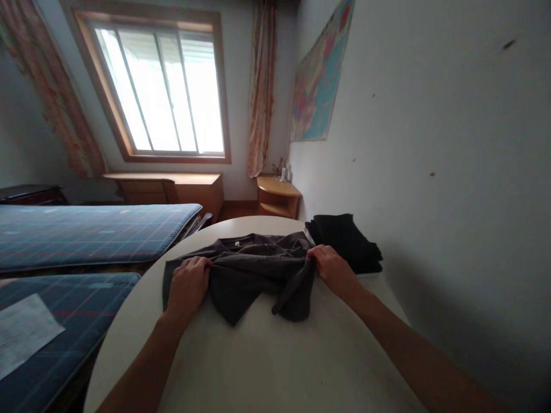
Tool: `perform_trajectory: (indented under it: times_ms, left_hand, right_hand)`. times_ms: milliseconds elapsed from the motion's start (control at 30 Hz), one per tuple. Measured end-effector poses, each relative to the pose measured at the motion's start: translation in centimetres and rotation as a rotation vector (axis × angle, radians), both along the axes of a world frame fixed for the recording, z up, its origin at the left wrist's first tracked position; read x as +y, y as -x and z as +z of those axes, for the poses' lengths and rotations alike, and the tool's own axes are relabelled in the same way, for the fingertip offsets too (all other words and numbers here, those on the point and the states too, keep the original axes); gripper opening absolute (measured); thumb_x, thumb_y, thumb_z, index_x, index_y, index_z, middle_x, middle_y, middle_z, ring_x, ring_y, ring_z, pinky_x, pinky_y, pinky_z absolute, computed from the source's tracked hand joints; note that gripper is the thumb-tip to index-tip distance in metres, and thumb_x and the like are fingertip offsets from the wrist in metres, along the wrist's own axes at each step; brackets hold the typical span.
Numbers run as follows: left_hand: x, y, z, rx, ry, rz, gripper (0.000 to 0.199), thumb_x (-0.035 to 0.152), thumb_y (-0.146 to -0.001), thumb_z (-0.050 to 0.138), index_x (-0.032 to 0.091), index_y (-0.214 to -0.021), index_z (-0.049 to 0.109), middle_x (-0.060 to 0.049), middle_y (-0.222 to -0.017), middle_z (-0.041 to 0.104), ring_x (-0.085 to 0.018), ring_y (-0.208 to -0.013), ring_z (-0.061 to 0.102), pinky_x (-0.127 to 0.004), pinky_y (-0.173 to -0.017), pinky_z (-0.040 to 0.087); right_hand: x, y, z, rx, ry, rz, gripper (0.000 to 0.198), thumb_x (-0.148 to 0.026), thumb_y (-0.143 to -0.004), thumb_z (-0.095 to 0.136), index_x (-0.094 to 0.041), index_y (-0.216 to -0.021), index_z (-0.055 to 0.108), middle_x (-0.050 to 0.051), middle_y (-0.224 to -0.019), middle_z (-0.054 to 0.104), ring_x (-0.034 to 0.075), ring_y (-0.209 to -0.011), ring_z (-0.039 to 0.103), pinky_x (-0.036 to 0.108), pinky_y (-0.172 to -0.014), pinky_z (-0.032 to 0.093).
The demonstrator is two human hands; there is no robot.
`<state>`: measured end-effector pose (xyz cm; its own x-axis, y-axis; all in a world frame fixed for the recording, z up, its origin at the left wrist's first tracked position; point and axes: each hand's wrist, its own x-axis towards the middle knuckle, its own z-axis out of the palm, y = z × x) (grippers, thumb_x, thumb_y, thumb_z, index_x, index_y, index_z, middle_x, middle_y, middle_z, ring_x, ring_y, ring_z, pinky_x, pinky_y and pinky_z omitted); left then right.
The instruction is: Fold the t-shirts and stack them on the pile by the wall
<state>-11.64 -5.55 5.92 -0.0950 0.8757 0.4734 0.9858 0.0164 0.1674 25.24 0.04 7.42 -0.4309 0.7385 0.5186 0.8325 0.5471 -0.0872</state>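
Observation:
A dark grey T-shirt (258, 275) lies bunched on a round white table (241, 367), its neckline and small white label toward the far side. My left hand (189, 284) pinches the cloth near the left sleeve. On the other side, my right hand (331, 268) grips the shirt's right edge between thumb and fingers. Between the hands the fabric is folded over, with two loose corners hanging toward me. Just beyond my right hand sits a stack of folded black cloth (344, 238), resting on something white that is mostly hidden.
Two plaid mattresses (94, 235) stand to the left, the nearer with a white sheet of paper (28, 330) on it. A wall (451, 241) closes off the right side. A wooden desk (198, 186) and a corner shelf (279, 186) stand at the back under the window.

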Motion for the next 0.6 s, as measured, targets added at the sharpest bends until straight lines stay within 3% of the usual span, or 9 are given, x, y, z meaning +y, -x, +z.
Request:
perform_trajectory:
  times_ms: [67, 133, 233, 333, 400, 500, 600]
  left_hand:
    - [-0.1, -1.0, 0.0, -0.009, -0.052, -0.049, 0.023, 0.016, -0.090, 0.046, 0.019, -0.102, 0.065, -0.011, -0.108, 0.067, -0.030, -0.107, 0.059, -0.042, -0.093, 0.046]
    - [-0.6, -2.6, 0.0, -0.054, -0.031, -0.190, 0.020, 0.017, -0.090, 0.046, 0.019, -0.099, 0.064, -0.010, -0.105, 0.066, -0.027, -0.102, 0.059, -0.039, -0.092, 0.047]
    - [-1.6, -4.8, -0.3, -0.101, 0.173, -0.472, 0.013, 0.027, -0.090, 0.055, 0.021, -0.097, 0.064, -0.007, -0.105, 0.065, -0.025, -0.097, 0.060, -0.036, -0.088, 0.048]
    - [-2.3, -5.7, -1.2, -0.080, 0.385, -0.584, 0.031, 0.031, -0.080, 0.068, 0.024, -0.110, 0.065, -0.007, -0.117, 0.063, -0.028, -0.107, 0.058, -0.038, -0.093, 0.047]
    - [-2.1, -5.5, -1.9, -0.079, 0.442, -0.576, 0.028, 0.022, -0.081, 0.063, 0.023, -0.109, 0.066, -0.008, -0.118, 0.063, -0.027, -0.109, 0.058, -0.037, -0.094, 0.046]
    - [-1.3, -4.2, -2.3, -0.102, 0.443, -0.564, 0.029, 0.006, -0.079, 0.048, 0.021, -0.096, 0.066, -0.006, -0.104, 0.066, -0.022, -0.101, 0.061, -0.032, -0.090, 0.046]
    - [-0.5, -2.4, -1.6, -0.137, 0.346, -0.494, 0.036, 0.002, -0.078, 0.042, 0.021, -0.098, 0.065, -0.005, -0.100, 0.065, -0.019, -0.091, 0.063, -0.030, -0.086, 0.047]
  right_hand:
    - [-0.8, 0.5, -0.1, -0.056, -0.017, 0.132, 0.041, -0.002, -0.086, 0.044, -0.022, -0.116, 0.064, 0.009, -0.119, 0.063, 0.024, -0.114, 0.055, 0.040, -0.100, 0.049]
    - [-1.7, 0.9, -0.3, -0.157, -0.005, 0.323, 0.054, 0.001, -0.079, 0.047, -0.024, -0.124, 0.061, 0.007, -0.135, 0.057, 0.025, -0.130, 0.045, 0.044, -0.111, 0.040]
    - [-2.5, 1.2, -0.8, -0.254, 0.054, 0.464, 0.056, -0.003, -0.076, 0.054, -0.026, -0.126, 0.062, 0.005, -0.134, 0.059, 0.027, -0.139, 0.037, 0.048, -0.116, 0.032]
    - [-2.1, 0.6, -1.0, -0.285, 0.064, 0.433, 0.040, -0.006, -0.080, 0.058, -0.025, -0.114, 0.068, 0.006, -0.114, 0.067, 0.027, -0.131, 0.046, 0.048, -0.113, 0.035]
    - [-1.3, -0.3, -0.8, -0.283, 0.035, 0.375, 0.032, -0.006, -0.082, 0.057, -0.023, -0.106, 0.070, 0.007, -0.107, 0.067, 0.027, -0.123, 0.052, 0.047, -0.110, 0.038]
    - [0.1, -2.2, 0.2, -0.201, -0.004, 0.243, 0.028, -0.007, -0.085, 0.052, -0.021, -0.103, 0.069, 0.008, -0.105, 0.066, 0.025, -0.112, 0.057, 0.045, -0.104, 0.042]
    - [0.9, -4.1, 1.5, -0.075, -0.002, 0.112, 0.028, -0.008, -0.084, 0.048, -0.019, -0.101, 0.067, 0.009, -0.104, 0.067, 0.026, -0.105, 0.058, 0.044, -0.098, 0.045]
